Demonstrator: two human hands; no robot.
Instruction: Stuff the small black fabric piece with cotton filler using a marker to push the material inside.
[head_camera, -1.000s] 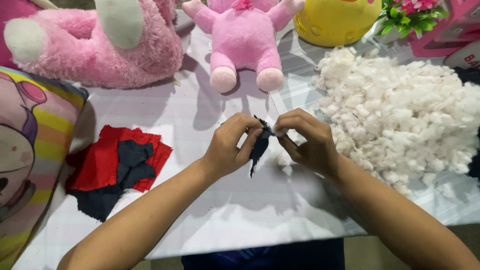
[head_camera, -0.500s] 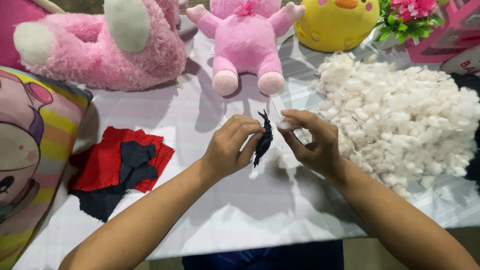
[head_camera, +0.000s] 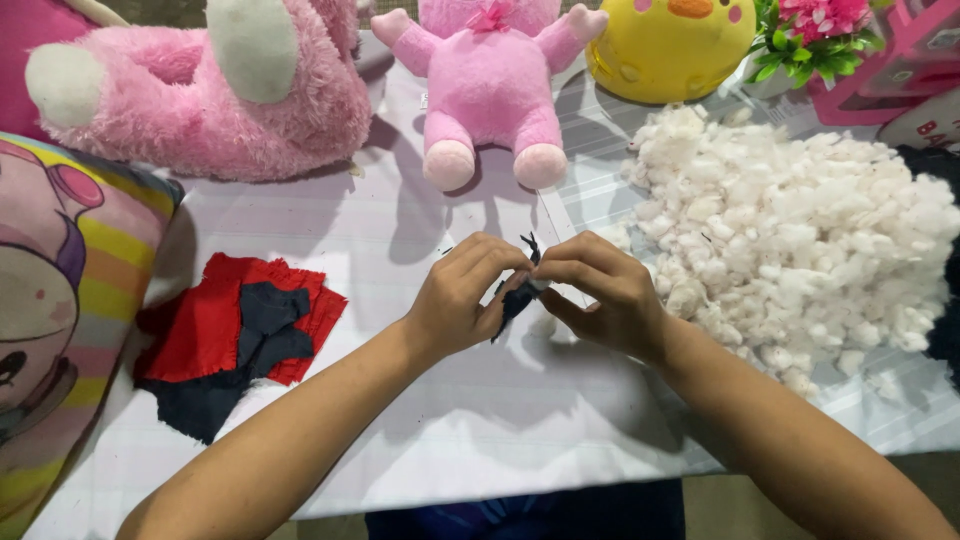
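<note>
- White-and-grey striped cloth covers our table (head_camera: 330, 260); all else lies on it.
- Pink plush, the largest item: a big stuffed animal (head_camera: 210, 90) on its side at far left, white foot pads toward us.
- White stuffing, a loose heap of fibre clumps (head_camera: 800, 220), spreads just right of our hands, its near edge close to our right wrist.
- Printed cushion (head_camera: 60, 320), striped in pastel, sits at our left edge.
- Smaller pink plush toy (head_camera: 490, 85) sits upright, legs toward us; a yellow round plush (head_camera: 670, 45) and pink flowers (head_camera: 820, 25) stand beyond the heap.
- Red and dark blue fabric scraps (head_camera: 235, 335) lie stacked left of our left forearm, well apart from the hands.
- Our left hand (head_camera: 465, 295) and right hand (head_camera: 600, 295) meet at table centre, raised a little above the cloth.
- Dark blue fabric piece (head_camera: 512, 300), the smallest item, is held between both hands. Fingers of each hand are pressed together at the tips, pinching it from either side.
- Its long axis runs from upper right to lower left; a frayed end (head_camera: 530, 243) pokes up and away from us, the other end hangs toward us.
- We judge the step to be fine handwork on this small piece, perhaps filling or closing it; we cannot tell which. Any further move calls for a steady pinch and small fingertip shifts.
</note>
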